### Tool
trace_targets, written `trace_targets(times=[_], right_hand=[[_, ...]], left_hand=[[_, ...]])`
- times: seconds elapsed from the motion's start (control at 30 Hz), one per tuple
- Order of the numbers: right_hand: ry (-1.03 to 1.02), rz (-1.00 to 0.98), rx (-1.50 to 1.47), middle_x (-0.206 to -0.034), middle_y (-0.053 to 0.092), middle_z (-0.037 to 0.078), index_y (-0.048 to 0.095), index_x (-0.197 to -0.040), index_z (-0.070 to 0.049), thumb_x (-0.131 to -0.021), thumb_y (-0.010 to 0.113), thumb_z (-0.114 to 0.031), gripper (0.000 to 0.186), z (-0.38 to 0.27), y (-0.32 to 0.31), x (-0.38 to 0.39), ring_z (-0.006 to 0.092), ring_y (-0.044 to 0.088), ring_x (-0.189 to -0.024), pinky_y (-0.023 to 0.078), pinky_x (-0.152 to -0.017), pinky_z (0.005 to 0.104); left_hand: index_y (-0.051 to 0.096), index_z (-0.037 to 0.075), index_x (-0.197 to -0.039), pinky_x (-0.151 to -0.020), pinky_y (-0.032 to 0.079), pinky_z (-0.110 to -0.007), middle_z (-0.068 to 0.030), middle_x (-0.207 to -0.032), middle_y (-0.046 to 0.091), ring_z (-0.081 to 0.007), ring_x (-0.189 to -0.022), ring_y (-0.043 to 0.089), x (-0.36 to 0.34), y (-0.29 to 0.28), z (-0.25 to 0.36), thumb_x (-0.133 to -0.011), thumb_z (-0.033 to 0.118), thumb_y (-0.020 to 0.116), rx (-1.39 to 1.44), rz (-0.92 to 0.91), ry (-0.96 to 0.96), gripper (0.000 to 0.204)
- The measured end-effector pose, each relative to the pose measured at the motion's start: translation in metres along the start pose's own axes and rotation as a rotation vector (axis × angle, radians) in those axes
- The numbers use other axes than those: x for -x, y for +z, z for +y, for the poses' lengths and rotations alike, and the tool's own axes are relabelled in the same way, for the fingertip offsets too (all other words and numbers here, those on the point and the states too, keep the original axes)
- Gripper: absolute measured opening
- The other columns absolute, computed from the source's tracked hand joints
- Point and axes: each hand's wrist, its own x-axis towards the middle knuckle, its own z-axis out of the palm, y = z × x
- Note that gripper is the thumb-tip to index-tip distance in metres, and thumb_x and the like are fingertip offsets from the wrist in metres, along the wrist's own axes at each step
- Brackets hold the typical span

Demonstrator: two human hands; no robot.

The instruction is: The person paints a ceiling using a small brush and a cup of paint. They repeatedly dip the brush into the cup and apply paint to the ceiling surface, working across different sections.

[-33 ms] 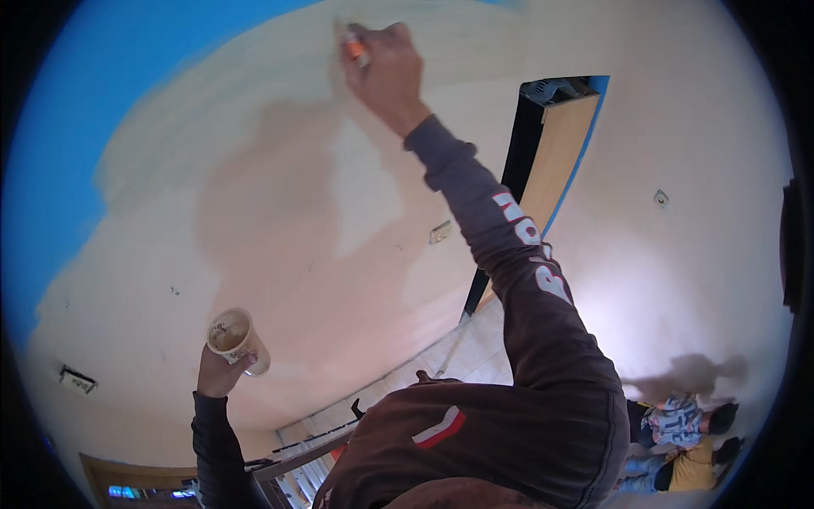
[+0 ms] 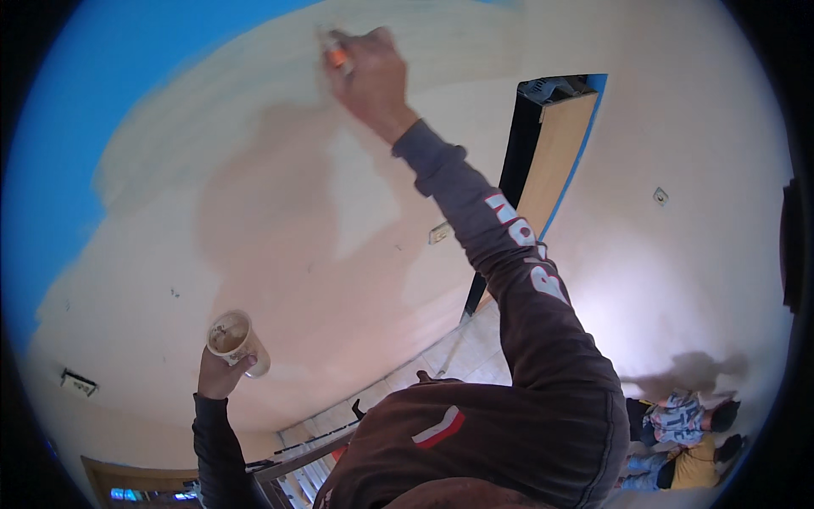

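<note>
High on the wall, my right hand is closed around a paintbrush with an orange band, its tip blurred against the surface. Pale cream paint covers the wall there, streaky below a bright blue area at the upper left. Lower down on the left, my left hand grips a light plastic cup, tilted so its mouth shows. Inside the cup is a beige residue or paint; how much I cannot tell. My shadow falls across the wall between the two hands.
A door opening with a wooden panel and blue edge stands right of my raised arm. Wall outlets and a box are set in the walls. Two people are at the lower right. Metal rails show below me.
My right hand and the paintbrush have shifted a little left and slightly down along the wall. The left hand with the cup stays nearly still.
</note>
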Motion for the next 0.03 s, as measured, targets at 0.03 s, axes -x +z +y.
trace_targets(times=[0.03], right_hand=[[-0.013,-0.023,-0.056,-0.077,0.068,0.01,0.073,-0.104,-0.009,-0.077,0.071,-0.019,0.029,-0.0129,0.0025,0.0002,0.0291,0.06,-0.083,0.054,-0.061,0.0399]], left_hand=[[0.054,0.001,-0.128,-0.099,0.048,-0.036,-0.0091,-0.119,0.063,-0.0195,-0.113,0.06,-0.0037,-0.0036,-0.0096,-0.077,0.012,0.082,-0.003,-0.014,0.001,0.059]])
